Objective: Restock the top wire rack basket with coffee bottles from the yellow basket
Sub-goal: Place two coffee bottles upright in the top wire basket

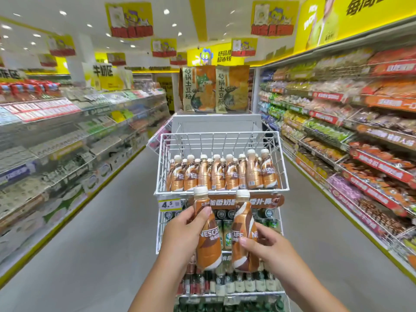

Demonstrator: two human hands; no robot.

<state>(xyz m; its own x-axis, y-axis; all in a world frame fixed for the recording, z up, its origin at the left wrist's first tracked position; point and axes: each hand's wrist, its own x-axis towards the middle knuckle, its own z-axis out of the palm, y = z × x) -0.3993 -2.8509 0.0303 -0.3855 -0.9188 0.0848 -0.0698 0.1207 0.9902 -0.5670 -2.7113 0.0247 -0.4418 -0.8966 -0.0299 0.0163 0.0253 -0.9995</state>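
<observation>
Two coffee bottles are being carried to the top basket: one bottle is grasped by the left hand, the other bottle by the right hand. Both are held upright just below the basket rim. Lifting over the front wire is judged next, into space before the standing row. The yellow basket is not in view. A shop aisle with stocked shelves surrounds the rack.

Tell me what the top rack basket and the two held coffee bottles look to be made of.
Top rack basket: probably white-coated metal wire, shown by thin rigid grid bars. Bottle in the left hand and bottle in the right hand: likely plastic, with glossy printed sleeves and matte off-white caps.
</observation>
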